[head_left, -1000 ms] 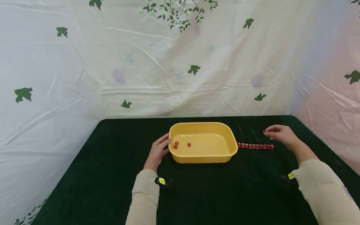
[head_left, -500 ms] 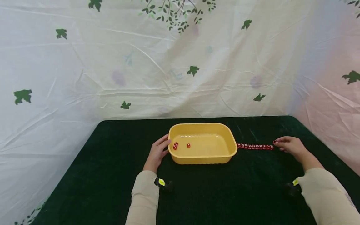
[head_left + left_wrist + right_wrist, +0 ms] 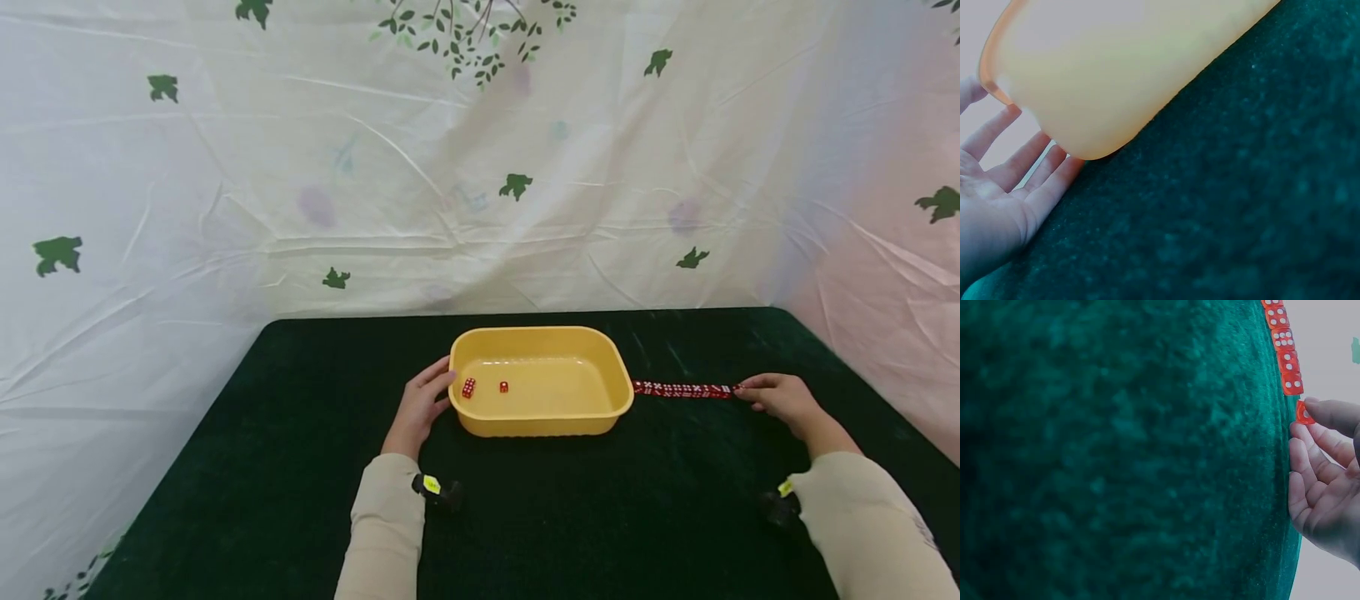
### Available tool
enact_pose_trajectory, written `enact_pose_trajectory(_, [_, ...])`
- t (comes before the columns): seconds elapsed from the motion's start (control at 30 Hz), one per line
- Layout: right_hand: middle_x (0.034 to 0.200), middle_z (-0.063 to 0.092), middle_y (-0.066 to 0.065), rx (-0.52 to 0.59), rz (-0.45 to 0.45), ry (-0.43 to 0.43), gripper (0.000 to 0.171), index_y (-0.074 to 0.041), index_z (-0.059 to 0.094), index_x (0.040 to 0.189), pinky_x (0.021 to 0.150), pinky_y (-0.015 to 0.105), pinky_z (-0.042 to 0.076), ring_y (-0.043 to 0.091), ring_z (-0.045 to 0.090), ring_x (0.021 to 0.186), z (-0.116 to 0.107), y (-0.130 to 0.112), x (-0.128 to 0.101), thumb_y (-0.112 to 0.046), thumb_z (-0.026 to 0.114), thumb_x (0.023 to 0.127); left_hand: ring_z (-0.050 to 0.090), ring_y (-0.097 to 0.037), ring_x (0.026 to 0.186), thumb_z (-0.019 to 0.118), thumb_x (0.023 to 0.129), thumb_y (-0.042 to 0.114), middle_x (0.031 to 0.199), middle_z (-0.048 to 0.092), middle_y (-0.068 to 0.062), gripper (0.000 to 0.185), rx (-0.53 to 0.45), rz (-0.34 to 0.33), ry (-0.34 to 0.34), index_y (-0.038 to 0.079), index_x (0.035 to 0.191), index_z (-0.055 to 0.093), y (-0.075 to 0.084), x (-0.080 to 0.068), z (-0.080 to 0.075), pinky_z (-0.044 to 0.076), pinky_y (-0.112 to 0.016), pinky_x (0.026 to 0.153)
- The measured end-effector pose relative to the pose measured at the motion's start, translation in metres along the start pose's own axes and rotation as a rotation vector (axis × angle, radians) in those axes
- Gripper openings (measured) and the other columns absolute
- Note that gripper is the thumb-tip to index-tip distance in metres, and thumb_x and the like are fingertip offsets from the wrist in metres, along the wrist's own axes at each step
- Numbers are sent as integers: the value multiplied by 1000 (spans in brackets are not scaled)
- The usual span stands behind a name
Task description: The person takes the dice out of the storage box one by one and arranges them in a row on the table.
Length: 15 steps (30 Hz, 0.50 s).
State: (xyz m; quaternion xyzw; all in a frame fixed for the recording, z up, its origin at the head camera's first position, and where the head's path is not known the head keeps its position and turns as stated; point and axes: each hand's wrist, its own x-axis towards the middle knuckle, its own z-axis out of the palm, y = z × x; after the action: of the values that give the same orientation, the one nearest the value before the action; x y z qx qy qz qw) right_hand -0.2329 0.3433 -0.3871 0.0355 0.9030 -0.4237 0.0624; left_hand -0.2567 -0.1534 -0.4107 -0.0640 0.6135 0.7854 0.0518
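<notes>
In the head view my left hand point(image 3: 420, 408) lies against the left end of a yellow plastic tub point(image 3: 542, 426). Its fingers are spread and fairly straight, with fingertips point(image 3: 1074, 165) touching the outer wall in the left wrist view. My right hand point(image 3: 783, 402) pinches a red die point(image 3: 1303, 413) between thumb and finger at the right end of a row of red dice point(image 3: 684, 390). A small gap separates that die from the row's last die point(image 3: 1292, 384) in the right wrist view. Inside the tub sit a pair of dice point(image 3: 468, 387) and a single die point(image 3: 504, 387).
The row runs sideways from beside the tub's right wall across a dark green cloth-covered table point(image 3: 585, 517). Behind the table hangs a pale curtain point(image 3: 420, 167) printed with green leaves and birds. Both wrists carry small black cameras point(image 3: 442, 492).
My right hand has come down and to the right with the die, from above and behind the row to its right end. The left hand and tub have stayed in place.
</notes>
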Motion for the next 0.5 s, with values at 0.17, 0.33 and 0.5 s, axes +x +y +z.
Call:
enact_pose_trajectory(0.17, [87,54,8,-27,-10,4,39,17,50,99,60,29,43,14,50,69,3,0,1,-20,52,85,44,-18,107,58,82,21,121,48,-2,37,-6,-5,-3,15,119,53,0,0,0,39,-40,86])
enact_pose_trajectory(0.33, [90,53,11,-48,-11,-4,40,16,50,99,62,29,42,16,49,73,4,-2,2,-21,52,85,44,-18,107,58,82,21,120,48,-1,37,-3,-9,2,16,118,53,1,0,0,38,-39,86])
enact_pose_trajectory(0.5, [90,53,10,-56,-17,-16,38,15,52,99,62,29,42,17,47,75,4,-2,4,-21,53,86,46,-16,106,59,82,23,118,50,2,35,17,-22,10,19,116,55,0,0,0,39,-37,86])
